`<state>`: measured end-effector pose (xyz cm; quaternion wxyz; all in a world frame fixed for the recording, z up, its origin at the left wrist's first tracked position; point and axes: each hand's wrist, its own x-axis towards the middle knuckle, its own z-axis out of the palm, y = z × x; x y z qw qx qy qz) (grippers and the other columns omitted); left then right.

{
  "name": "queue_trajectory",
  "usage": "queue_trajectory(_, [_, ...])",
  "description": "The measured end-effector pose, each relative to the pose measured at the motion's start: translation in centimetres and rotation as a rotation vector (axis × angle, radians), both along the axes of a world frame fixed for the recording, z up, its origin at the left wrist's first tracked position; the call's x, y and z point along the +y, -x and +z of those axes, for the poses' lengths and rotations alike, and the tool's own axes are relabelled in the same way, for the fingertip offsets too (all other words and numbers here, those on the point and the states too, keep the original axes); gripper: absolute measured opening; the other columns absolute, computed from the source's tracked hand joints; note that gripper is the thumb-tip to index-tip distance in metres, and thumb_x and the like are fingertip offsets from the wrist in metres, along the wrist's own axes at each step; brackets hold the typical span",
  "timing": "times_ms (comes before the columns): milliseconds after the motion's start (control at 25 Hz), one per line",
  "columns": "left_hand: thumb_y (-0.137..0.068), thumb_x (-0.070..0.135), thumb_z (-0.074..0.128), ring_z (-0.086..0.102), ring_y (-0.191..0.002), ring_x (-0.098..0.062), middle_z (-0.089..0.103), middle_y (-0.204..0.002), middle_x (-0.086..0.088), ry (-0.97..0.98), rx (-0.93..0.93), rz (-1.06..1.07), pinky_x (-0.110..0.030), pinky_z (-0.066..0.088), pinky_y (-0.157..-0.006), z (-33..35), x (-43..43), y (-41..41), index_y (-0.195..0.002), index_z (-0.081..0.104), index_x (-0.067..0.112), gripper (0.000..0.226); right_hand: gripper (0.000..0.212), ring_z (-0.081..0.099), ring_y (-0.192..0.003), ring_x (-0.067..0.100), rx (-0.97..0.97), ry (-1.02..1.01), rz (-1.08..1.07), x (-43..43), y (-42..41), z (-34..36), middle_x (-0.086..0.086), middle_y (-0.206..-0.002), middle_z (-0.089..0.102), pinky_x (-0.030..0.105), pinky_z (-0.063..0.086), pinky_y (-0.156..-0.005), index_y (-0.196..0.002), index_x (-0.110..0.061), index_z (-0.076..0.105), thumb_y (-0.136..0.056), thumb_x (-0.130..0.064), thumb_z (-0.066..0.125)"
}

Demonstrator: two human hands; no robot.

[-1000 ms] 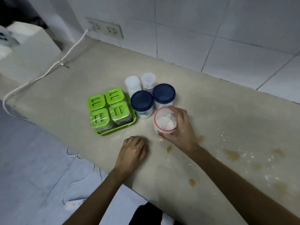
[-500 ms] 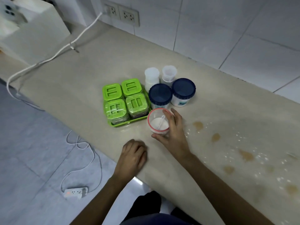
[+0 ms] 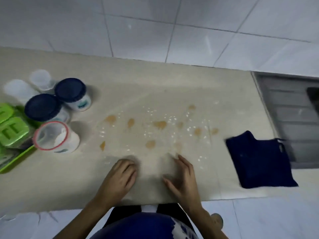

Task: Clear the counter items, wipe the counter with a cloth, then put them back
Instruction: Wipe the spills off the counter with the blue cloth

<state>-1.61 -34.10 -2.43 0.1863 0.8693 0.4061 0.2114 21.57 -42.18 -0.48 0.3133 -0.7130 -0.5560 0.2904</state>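
Navy cloth, folded, beside brown stains.

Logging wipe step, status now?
Left hand and right hand empty on counter. Cloth untouched, right. Jars clear of spill.

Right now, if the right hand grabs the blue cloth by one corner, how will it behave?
The cloth will probably flop: it lies flat and folded on the counter, edges limp, so a corner pinch likely unfolds it. It looks thin, so probably light. It partly overlaps the sink rim, so a push may slide it in. The right hand is empty, apart from it.
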Motion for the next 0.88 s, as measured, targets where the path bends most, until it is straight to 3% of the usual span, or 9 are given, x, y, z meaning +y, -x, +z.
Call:
queue_trajectory(200, [-0.100, 0.023, 0.033, 0.049, -0.090, -0.016, 0.065, -0.090, -0.005, -0.086, -0.001, -0.226, -0.025, 0.040, -0.088, -0.1, -1.1, -12.1, -0.088, 0.067, 0.008, 0.038, 0.058, 0.037, -0.133, 0.007, -0.055, 0.001, -0.240, -4.8, -9.6, -0.3, -0.006, -0.141, 0.039, 0.037, 0.038, -0.108, -0.135, -0.021, 0.043, -0.085, -0.038, 0.067])
queue_trajectory(280, [-0.092, 0.020, 0.045, 0.050, -0.092, -0.017, 0.063, -0.091, -0.005, -0.088, 0.021, -0.237, -0.026, 0.039, -0.091, -0.5, -1.9, -16.3, -0.090, 0.066, 0.010, 0.023, 0.053, 0.039, -0.130, 0.010, -0.118, -0.027, -0.292, -5.7, -14.1, -0.4, -0.002, -0.141, 0.041, 0.039, 0.040, -0.107, -0.133, -0.016, 0.045, -0.088, -0.036, 0.064])
queue_trajectory(440, [-0.089, 0.020, 0.049, 0.048, -0.103, -0.018, 0.063, -0.100, -0.006, -0.015, 0.011, -0.200, -0.029, 0.036, -0.101, -0.9, -3.3, -22.4, -0.098, 0.066, 0.009, 0.022, 0.062, 0.038, -0.133, 0.021, -0.288, -0.028, -0.422, -5.8, -22.1, -0.8, 0.007, -0.146, 0.038, 0.047, 0.039, -0.107, -0.137, -0.011, 0.043, -0.086, -0.041, 0.061])
queue_trajectory(560, [-0.090, 0.021, 0.048, 0.047, -0.108, -0.017, 0.063, -0.103, -0.005, -0.037, 0.033, -0.250, -0.032, 0.032, -0.109, -0.7, -3.7, -25.2, -0.102, 0.065, 0.009, 0.024, 0.090, 0.023, -0.141, 0.033, -0.363, 0.140, -0.452, -4.9, -26.3, -1.3, 0.015, -0.154, 0.024, 0.056, 0.025, -0.113, -0.144, -0.022, 0.033, -0.072, -0.065, 0.065])
queue_trajectory(680, [-0.091, 0.022, 0.048, 0.048, -0.109, -0.018, 0.061, -0.105, -0.006, -0.017, 0.013, -0.213, -0.032, 0.033, -0.108, -0.4, -3.1, -25.9, -0.106, 0.063, 0.007, 0.025, 0.105, 0.005, -0.146, 0.036, -0.488, 0.289, -0.362, -3.7, -28.4, -2.1, 0.017, -0.158, 0.011, 0.059, 0.001, -0.114, -0.147, -0.038, 0.021, -0.059, -0.086, 0.051])
queue_trajectory(760, [-0.092, 0.023, 0.049, 0.049, -0.110, -0.018, 0.059, -0.108, -0.005, 0.003, 0.012, -0.183, -0.033, 0.035, -0.107, -0.4, -3.1, -25.0, -0.108, 0.062, 0.008, 0.025, 0.102, -0.003, -0.147, 0.036, -0.600, 0.331, -0.280, -3.3, -28.3, -2.9, 0.017, -0.159, 0.004, 0.060, -0.011, -0.109, -0.148, -0.044, 0.013, -0.061, -0.090, 0.040])
queue_trajectory(880, [-0.093, 0.024, 0.052, 0.048, -0.115, -0.017, 0.059, -0.113, -0.005, 0.065, 0.015, -0.097, -0.033, 0.034, -0.109, -0.4, -3.2, -22.7, -0.112, 0.063, 0.010, 0.026, 0.079, 0.000, -0.146, 0.038, -0.644, 0.337, -0.277, -2.8, -28.2, -3.4, 0.018, -0.157, 0.010, 0.068, -0.003, -0.109, -0.147, -0.046, 0.015, -0.076, -0.080, 0.027])
